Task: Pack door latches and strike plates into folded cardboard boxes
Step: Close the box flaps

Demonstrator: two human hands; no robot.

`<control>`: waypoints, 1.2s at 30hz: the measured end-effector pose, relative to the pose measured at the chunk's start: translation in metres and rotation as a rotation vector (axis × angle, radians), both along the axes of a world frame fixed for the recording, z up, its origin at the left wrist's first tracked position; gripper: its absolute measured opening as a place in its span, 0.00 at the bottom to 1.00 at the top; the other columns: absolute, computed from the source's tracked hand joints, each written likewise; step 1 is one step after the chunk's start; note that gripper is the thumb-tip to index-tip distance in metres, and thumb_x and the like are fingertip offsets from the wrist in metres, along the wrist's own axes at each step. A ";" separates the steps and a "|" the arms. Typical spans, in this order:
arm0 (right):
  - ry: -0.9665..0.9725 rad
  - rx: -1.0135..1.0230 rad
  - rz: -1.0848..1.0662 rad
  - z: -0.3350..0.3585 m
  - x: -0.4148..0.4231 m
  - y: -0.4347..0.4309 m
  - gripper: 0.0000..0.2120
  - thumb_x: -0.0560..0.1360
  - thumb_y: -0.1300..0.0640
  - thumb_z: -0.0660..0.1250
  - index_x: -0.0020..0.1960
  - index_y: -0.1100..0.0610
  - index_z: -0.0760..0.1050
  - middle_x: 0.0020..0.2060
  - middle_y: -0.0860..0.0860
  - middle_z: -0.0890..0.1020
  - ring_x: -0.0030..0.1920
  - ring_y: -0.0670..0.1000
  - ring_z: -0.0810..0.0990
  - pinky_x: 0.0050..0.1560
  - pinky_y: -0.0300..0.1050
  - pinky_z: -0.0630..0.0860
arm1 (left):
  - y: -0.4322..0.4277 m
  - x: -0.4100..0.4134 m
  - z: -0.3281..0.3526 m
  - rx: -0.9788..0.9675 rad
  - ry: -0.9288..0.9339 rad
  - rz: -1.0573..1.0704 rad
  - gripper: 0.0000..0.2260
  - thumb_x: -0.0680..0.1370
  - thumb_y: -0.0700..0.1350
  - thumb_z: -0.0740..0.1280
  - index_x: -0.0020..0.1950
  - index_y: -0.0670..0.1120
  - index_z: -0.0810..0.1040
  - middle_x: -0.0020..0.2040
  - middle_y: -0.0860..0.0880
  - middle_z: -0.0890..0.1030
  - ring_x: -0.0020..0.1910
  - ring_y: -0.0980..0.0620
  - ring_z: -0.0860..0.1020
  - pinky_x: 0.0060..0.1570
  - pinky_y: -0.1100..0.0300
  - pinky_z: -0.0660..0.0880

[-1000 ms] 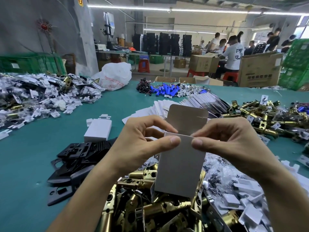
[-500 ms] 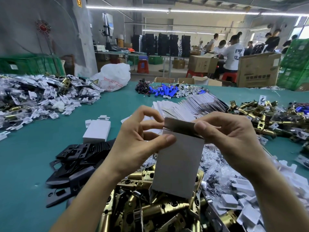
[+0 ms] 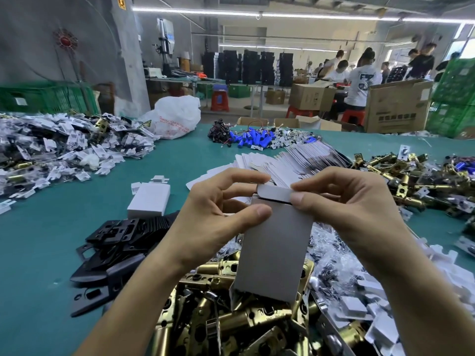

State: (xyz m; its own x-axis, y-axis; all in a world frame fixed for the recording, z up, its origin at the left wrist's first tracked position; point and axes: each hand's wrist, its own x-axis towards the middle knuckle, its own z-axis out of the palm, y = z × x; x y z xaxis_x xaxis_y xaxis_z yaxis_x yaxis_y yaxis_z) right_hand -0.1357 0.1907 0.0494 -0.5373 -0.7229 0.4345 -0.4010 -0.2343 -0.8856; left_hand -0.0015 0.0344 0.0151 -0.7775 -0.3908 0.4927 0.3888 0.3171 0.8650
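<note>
— Pinched at the upper left by left hand [image 3: 213, 222], upright: cardboard box [image 3: 275, 253]. Meanwhile top flap [image 3: 275, 192], folded nearly shut, pinched by right hand [image 3: 344, 209].
— Held where?
— Just above the near pile of brass door latches [image 3: 231, 322]. Black strike plates [image 3: 113, 242] near left on the teal table [image 3: 38, 253].
— Farther off?
— Closed white box [image 3: 149, 200] lying left; flat blanks [image 3: 282, 163] beyond.

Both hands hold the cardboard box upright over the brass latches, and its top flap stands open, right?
No. The head view shows the top flap folded down over the cardboard box, nearly shut. The left hand and right hand do hold it upright over the brass latches.
</note>
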 end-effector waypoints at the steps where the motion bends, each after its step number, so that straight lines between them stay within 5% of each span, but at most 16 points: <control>1: -0.007 -0.002 -0.008 0.000 0.001 0.000 0.07 0.68 0.65 0.76 0.40 0.54 0.85 0.35 0.51 0.86 0.36 0.47 0.83 0.36 0.35 0.75 | 0.001 0.000 0.000 -0.002 -0.005 0.011 0.15 0.70 0.49 0.75 0.56 0.57 0.82 0.54 0.50 0.85 0.46 0.41 0.85 0.45 0.46 0.83; 6: 0.062 0.004 -0.099 -0.001 0.006 0.000 0.05 0.69 0.64 0.76 0.40 0.55 0.84 0.36 0.52 0.86 0.39 0.57 0.85 0.40 0.58 0.81 | 0.010 -0.003 0.003 -0.018 0.033 0.163 0.04 0.74 0.48 0.72 0.48 0.54 0.82 0.43 0.52 0.86 0.37 0.49 0.83 0.32 0.49 0.80; 9: 0.171 0.006 -0.080 0.002 0.008 0.001 0.05 0.69 0.64 0.76 0.40 0.55 0.85 0.36 0.50 0.86 0.38 0.51 0.86 0.40 0.49 0.83 | 0.015 -0.005 0.006 -0.027 0.063 0.203 0.02 0.76 0.47 0.69 0.44 0.53 0.81 0.37 0.52 0.84 0.35 0.52 0.80 0.30 0.41 0.78; 13: 0.189 0.065 0.013 0.005 0.002 0.008 0.04 0.68 0.57 0.76 0.43 0.52 0.86 0.39 0.48 0.87 0.41 0.49 0.86 0.44 0.46 0.83 | 0.013 -0.003 0.007 -0.023 0.025 0.146 0.03 0.77 0.47 0.68 0.46 0.52 0.82 0.43 0.46 0.85 0.38 0.46 0.82 0.32 0.41 0.80; 19: 0.087 0.168 0.159 0.008 -0.005 0.015 0.14 0.60 0.51 0.76 0.46 0.49 0.86 0.45 0.59 0.86 0.48 0.65 0.84 0.49 0.72 0.77 | 0.005 0.001 0.005 -0.013 0.019 0.037 0.03 0.74 0.50 0.71 0.43 0.52 0.82 0.52 0.45 0.85 0.47 0.38 0.83 0.37 0.52 0.83; 23: 0.050 0.205 0.194 0.006 -0.008 0.016 0.14 0.62 0.54 0.75 0.48 0.53 0.85 0.44 0.55 0.87 0.47 0.57 0.86 0.50 0.60 0.81 | 0.006 0.002 -0.001 -0.047 -0.005 0.059 0.07 0.69 0.52 0.74 0.45 0.53 0.82 0.55 0.50 0.85 0.45 0.40 0.84 0.44 0.41 0.83; 27: 0.054 0.193 0.196 0.004 -0.009 0.015 0.12 0.64 0.56 0.75 0.47 0.54 0.85 0.45 0.56 0.86 0.45 0.58 0.87 0.48 0.60 0.82 | 0.005 0.003 0.001 -0.049 -0.051 0.041 0.13 0.66 0.50 0.78 0.48 0.56 0.80 0.55 0.49 0.84 0.43 0.42 0.85 0.42 0.42 0.83; 30: 0.073 0.128 0.124 0.003 -0.007 0.011 0.12 0.62 0.53 0.74 0.46 0.51 0.86 0.41 0.56 0.87 0.43 0.60 0.86 0.45 0.60 0.81 | 0.000 0.004 -0.003 0.049 -0.290 -0.067 0.26 0.68 0.46 0.80 0.60 0.59 0.73 0.51 0.46 0.85 0.42 0.45 0.86 0.39 0.51 0.83; 33: 0.002 -0.009 0.060 0.001 -0.008 0.007 0.09 0.63 0.56 0.74 0.43 0.55 0.86 0.41 0.55 0.87 0.41 0.58 0.86 0.39 0.51 0.83 | -0.001 0.006 -0.005 -0.018 -0.466 -0.162 0.21 0.72 0.48 0.75 0.63 0.51 0.75 0.50 0.49 0.85 0.47 0.49 0.85 0.45 0.54 0.82; 36: -0.095 -0.088 -0.021 -0.003 -0.008 0.001 0.08 0.65 0.59 0.73 0.44 0.56 0.84 0.40 0.55 0.86 0.40 0.52 0.85 0.40 0.48 0.84 | 0.000 0.003 -0.004 0.069 -0.453 -0.108 0.17 0.72 0.50 0.73 0.58 0.46 0.78 0.44 0.48 0.84 0.41 0.44 0.84 0.35 0.54 0.81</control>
State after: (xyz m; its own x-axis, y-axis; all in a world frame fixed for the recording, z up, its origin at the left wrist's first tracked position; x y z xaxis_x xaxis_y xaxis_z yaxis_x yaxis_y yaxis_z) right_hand -0.1434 0.1915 0.0460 -0.5935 -0.6722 0.4426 -0.3224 -0.3054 -0.8960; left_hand 0.0010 0.0341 0.0107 -0.9462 -0.3158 0.0702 -0.0049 0.2311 0.9729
